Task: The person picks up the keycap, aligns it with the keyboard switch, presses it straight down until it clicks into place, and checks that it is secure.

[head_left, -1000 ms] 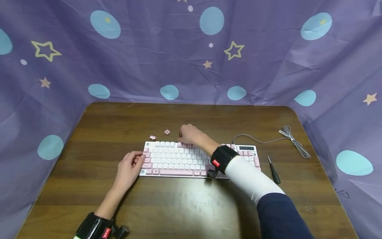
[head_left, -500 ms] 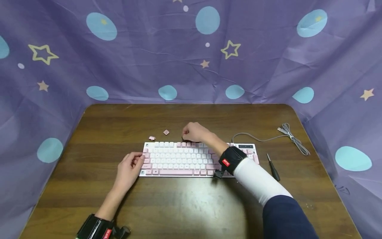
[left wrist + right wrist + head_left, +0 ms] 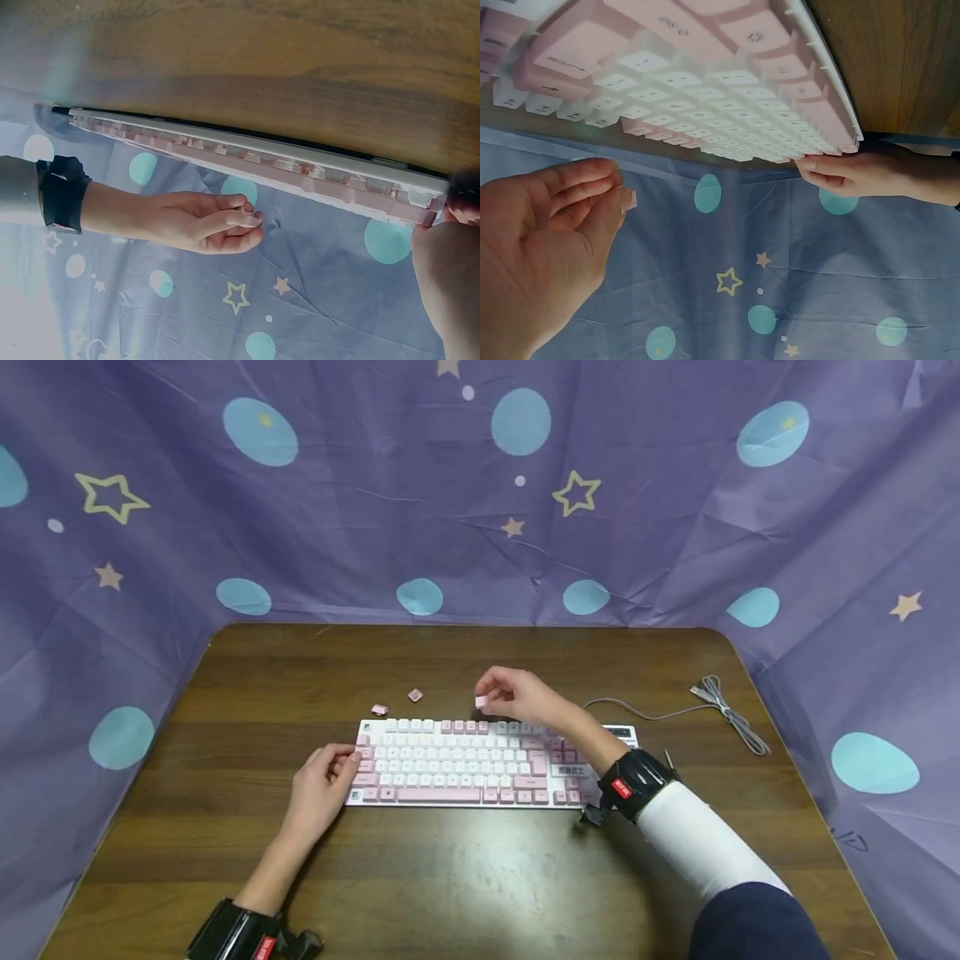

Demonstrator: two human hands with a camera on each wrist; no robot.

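Note:
A white and pink keyboard [image 3: 442, 764] lies on the wooden table. My left hand [image 3: 318, 783] grips its left end, with the thumb against the edge; the left wrist view also shows this hand [image 3: 454, 262] at the keyboard's corner. Above the table, just behind the top key row, my right hand [image 3: 521, 695] pinches a small pink keycap [image 3: 481, 702] between thumb and fingertips. In the right wrist view only one corner of that keycap [image 3: 634, 199] pokes out past the thumb. Two loose pink keycaps, one nearer [image 3: 379, 710] and one farther [image 3: 415, 695], lie behind the keyboard.
A grey cable [image 3: 735, 714], bundled at the right, runs to the keyboard's back edge. My right forearm hides most of a screwdriver [image 3: 670, 762] and part of the keyboard's right end. A purple patterned cloth [image 3: 337, 543] hangs around the table's back and sides.
My right hand has moved right and turned, so the pink keycap in its fingers now shows. The right forearm now covers most of the screwdriver. My left hand has stayed put.

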